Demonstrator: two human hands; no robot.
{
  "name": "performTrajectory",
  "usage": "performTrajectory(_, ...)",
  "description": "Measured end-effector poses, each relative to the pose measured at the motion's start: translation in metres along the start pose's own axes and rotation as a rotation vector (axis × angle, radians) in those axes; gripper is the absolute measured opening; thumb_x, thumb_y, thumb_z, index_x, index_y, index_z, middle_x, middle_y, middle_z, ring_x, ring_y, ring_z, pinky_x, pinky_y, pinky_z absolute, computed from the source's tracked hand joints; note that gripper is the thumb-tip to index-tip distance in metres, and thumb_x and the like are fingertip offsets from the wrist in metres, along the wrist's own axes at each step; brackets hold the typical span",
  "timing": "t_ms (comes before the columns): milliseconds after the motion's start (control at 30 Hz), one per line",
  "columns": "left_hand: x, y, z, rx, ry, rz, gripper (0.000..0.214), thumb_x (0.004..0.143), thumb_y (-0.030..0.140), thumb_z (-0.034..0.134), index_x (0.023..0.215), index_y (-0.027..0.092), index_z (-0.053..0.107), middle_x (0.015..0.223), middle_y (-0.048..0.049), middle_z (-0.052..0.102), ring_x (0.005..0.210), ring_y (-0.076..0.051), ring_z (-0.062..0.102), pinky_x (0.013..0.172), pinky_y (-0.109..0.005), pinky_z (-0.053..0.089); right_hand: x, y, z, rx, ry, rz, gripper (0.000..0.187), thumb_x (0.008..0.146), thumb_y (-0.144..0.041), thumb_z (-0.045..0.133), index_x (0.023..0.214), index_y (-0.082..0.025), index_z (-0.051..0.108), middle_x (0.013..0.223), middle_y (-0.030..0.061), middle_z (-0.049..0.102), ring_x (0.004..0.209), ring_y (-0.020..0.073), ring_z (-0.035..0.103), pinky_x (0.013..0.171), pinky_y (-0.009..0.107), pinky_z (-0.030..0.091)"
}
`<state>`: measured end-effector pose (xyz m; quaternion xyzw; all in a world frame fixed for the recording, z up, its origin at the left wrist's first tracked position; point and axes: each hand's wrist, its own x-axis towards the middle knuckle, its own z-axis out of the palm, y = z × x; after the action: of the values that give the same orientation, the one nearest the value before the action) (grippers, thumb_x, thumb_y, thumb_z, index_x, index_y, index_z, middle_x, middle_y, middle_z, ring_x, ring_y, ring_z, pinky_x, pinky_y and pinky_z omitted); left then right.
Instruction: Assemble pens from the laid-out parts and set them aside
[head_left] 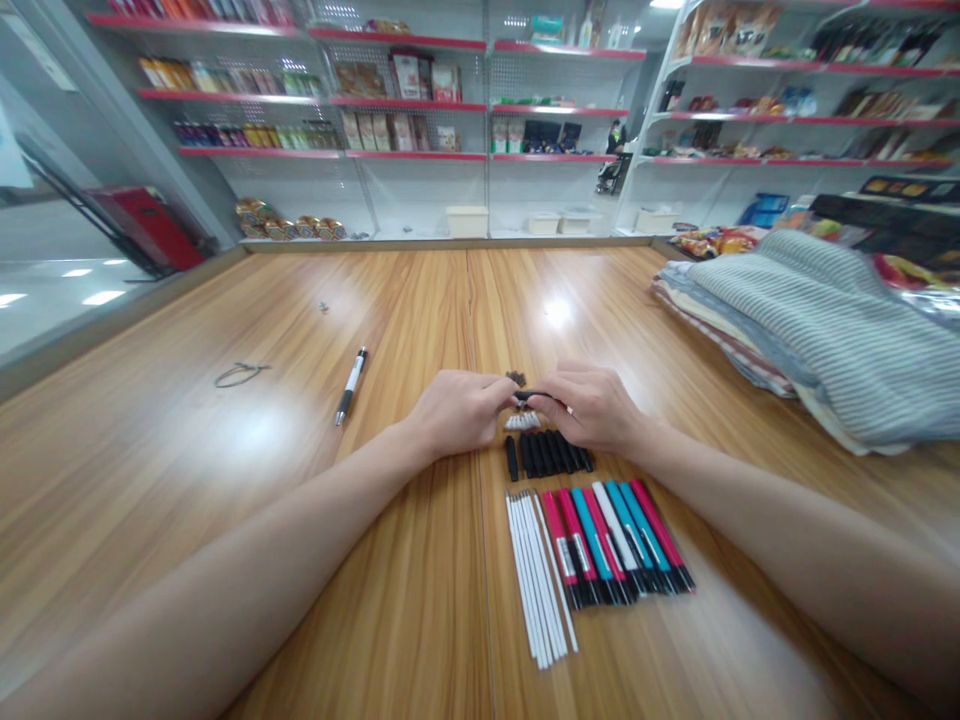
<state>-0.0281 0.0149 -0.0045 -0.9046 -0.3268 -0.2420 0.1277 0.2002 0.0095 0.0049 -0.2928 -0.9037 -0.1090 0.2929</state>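
My left hand [459,410] and my right hand [589,405] meet over the wooden table [225,480], both pinched on a small black pen part [526,396] held between them. Just below lie a row of black pen grips [551,453] and a little pile of silver tips [522,421]. A small dark heap of tiny parts [516,377] sits just beyond my fingers. Nearer to me lie several white refills [536,575] and a row of red, teal and white pen barrels [619,540].
An assembled white and black pen [350,385] lies to the left, with a thin looped band [238,374] further left. Folded striped cloth [817,325] is stacked at the right. Store shelves [409,100] with goods line the back wall.
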Motion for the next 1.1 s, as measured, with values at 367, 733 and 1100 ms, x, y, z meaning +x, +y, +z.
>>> performTrajectory(367, 0.002, 0.005, -0.002, 0.037, 0.036, 0.061, 0.025, 0.094, 0.03, 0.043, 0.078, 0.018, 0.059, 0.072, -0.0006, 0.067, 0.061, -0.013, 0.06, 0.048, -0.029, 0.026, 0.0, -0.001, 0.005, 0.044, -0.048, 0.091, 0.043, 0.098, -0.033, 0.038, 0.061, -0.014, 0.05, 0.057, 0.0007, 0.047, 0.056, 0.0086, 0.04, 0.059, 0.027, 0.023)
performTrajectory(733, 0.001, 0.002, -0.008, 0.023, -0.057, -0.159, 0.026, 0.096, 0.033, 0.04, 0.089, 0.019, 0.061, 0.084, -0.0031, 0.071, 0.07, -0.016, 0.064, 0.053, -0.029, 0.031, -0.011, 0.025, 0.007, 0.377, 0.064, 0.558, 0.063, 0.101, -0.05, 0.022, 0.063, -0.014, 0.058, 0.059, 0.0022, 0.055, 0.055, 0.0082, 0.051, 0.061, 0.022, 0.035)
performTrajectory(1100, 0.005, 0.002, -0.008, -0.052, -0.095, -0.213, 0.032, 0.1, 0.045, 0.033, 0.108, 0.027, 0.058, 0.094, -0.0001, 0.071, 0.079, -0.015, 0.065, 0.054, -0.026, 0.029, -0.007, 0.027, 0.009, 0.117, -0.035, 0.649, 0.034, 0.092, -0.042, 0.046, 0.076, -0.016, 0.062, 0.065, 0.0013, 0.06, 0.059, 0.0103, 0.051, 0.058, 0.023, 0.03)
